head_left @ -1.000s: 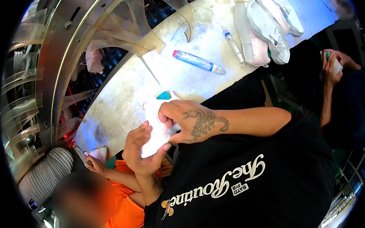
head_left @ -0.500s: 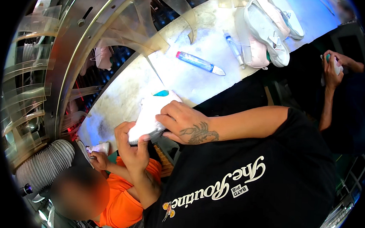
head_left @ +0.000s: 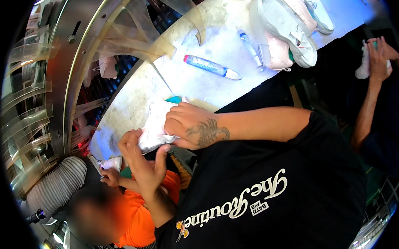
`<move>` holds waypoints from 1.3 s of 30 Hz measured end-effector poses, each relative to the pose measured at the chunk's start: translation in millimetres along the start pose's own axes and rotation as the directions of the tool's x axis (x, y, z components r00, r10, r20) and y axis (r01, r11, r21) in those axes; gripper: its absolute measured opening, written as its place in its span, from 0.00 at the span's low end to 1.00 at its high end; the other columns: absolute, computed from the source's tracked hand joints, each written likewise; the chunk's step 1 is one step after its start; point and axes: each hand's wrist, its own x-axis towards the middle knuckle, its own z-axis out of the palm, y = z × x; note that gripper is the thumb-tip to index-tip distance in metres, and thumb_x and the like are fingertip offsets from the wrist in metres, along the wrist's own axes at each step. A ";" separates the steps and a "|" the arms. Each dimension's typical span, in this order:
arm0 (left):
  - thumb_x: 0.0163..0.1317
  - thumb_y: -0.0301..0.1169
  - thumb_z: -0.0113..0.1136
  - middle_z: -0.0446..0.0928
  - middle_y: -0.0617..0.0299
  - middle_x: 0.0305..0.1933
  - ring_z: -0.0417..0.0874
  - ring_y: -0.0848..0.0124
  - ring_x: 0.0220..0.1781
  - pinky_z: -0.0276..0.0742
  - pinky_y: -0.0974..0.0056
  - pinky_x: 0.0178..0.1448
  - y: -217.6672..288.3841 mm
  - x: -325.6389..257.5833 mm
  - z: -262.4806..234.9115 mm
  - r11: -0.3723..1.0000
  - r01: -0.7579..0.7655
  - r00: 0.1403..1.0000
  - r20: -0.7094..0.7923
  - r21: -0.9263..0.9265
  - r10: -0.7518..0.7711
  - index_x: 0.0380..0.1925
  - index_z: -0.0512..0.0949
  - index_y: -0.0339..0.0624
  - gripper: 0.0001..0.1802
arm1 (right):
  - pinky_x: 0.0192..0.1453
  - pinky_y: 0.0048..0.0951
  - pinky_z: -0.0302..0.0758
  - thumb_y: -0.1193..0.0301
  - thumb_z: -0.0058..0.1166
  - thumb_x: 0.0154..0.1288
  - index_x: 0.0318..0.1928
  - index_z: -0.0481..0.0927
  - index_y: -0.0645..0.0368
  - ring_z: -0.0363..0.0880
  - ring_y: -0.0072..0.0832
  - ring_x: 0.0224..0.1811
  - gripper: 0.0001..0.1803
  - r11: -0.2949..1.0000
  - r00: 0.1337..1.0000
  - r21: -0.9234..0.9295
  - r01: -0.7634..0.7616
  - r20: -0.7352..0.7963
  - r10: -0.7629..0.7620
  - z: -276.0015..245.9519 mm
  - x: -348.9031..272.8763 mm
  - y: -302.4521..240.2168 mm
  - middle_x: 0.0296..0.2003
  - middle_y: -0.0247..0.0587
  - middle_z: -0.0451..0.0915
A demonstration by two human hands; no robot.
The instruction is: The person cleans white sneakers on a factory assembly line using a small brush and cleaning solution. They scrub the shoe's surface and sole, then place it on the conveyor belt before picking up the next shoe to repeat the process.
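A white shoe (head_left: 155,118) with a teal patch at its far end is tilted between my two hands, just over the near part of the pale worktable (head_left: 121,106). My left hand (head_left: 141,160) cradles the near end of the shoe, fingers along one side and thumb along the other. With bent fingers, my right hand (head_left: 186,124) grips the shoe's right side, its back turned up and partly covering the shoe. Beyond the shoe, a blue-and-white tube with a red end and pale pointed tip (head_left: 212,67) lies on the table.
A second slim blue tube (head_left: 250,49) lies by several white and pink shoes (head_left: 284,33). Clear plastic strips (head_left: 136,39) hang from a metal frame at left. One co-worker in orange (head_left: 150,215) sits lower left; another's hands (head_left: 377,60) hold a shoe at right. A ribbed hose (head_left: 59,181) stands left.
The shoe and both my hands have shifted slightly left, and the shoe has tilted. My left thumb stands farther from the fingers. At right, the co-worker's hands have moved up with their shoe.
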 end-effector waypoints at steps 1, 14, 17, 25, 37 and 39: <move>0.59 0.32 0.83 0.77 0.43 0.59 0.78 0.47 0.62 0.74 0.49 0.69 1.3 3.9 0.3 1.000 0.005 1.000 -0.004 0.011 -0.005 0.61 0.77 0.31 0.33 | 0.55 0.49 0.78 0.67 0.73 0.56 0.43 0.78 0.60 0.81 0.52 0.49 0.19 0.999 1.000 0.049 -0.008 0.025 0.006 2.6 2.6 7.4 0.43 0.51 0.80; 0.47 0.40 0.92 0.75 0.48 0.58 0.76 0.52 0.60 0.73 0.51 0.66 -59.0 -11.0 23.2 0.988 0.116 0.990 -0.064 -0.099 -0.123 0.60 0.75 0.36 0.44 | 0.49 0.47 0.81 0.68 0.77 0.57 0.49 0.74 0.62 0.85 0.52 0.46 0.26 0.942 0.940 0.121 -0.313 0.179 0.289 14.4 28.9 10.2 0.46 0.52 0.80; 0.50 0.38 0.90 0.72 0.47 0.62 0.73 0.52 0.63 0.70 0.50 0.70 -57.1 -13.1 24.9 0.982 0.148 0.987 -0.048 -0.118 -0.155 0.62 0.74 0.35 0.44 | 0.47 0.45 0.83 0.69 0.77 0.56 0.52 0.72 0.64 0.85 0.52 0.46 0.30 0.940 0.929 0.081 -0.331 0.201 0.309 11.0 36.6 7.0 0.51 0.55 0.74; 0.53 0.33 0.86 0.70 0.46 0.62 0.68 0.49 0.70 0.64 0.48 0.77 -58.6 -12.9 44.0 0.920 0.377 0.921 -0.065 -0.109 -0.385 0.61 0.72 0.34 0.40 | 0.44 0.42 0.86 0.73 0.77 0.55 0.53 0.72 0.68 0.85 0.50 0.43 0.30 0.949 0.938 -0.023 -0.314 0.150 0.314 33.6 38.1 6.2 0.51 0.55 0.69; 0.66 0.27 0.76 0.80 0.55 0.53 0.84 0.64 0.52 0.83 0.60 0.57 -112.2 -36.5 103.0 0.272 0.461 0.698 0.155 -0.845 -0.699 0.55 0.74 0.40 0.23 | 0.65 0.37 0.79 0.62 0.83 0.59 0.57 0.79 0.60 0.80 0.38 0.57 0.32 0.912 0.911 0.026 -0.409 0.056 0.408 -32.9 8.2 36.7 0.56 0.47 0.78; 0.69 0.26 0.73 0.82 0.54 0.51 0.86 0.65 0.50 0.85 0.62 0.53 -88.2 -31.3 108.5 -0.068 0.320 0.711 0.287 -0.945 -0.642 0.56 0.74 0.41 0.20 | 0.74 0.41 0.75 0.60 0.78 0.64 0.57 0.80 0.60 0.81 0.40 0.62 0.28 0.916 0.917 0.055 -0.398 -0.012 0.399 -53.5 13.1 21.2 0.62 0.49 0.80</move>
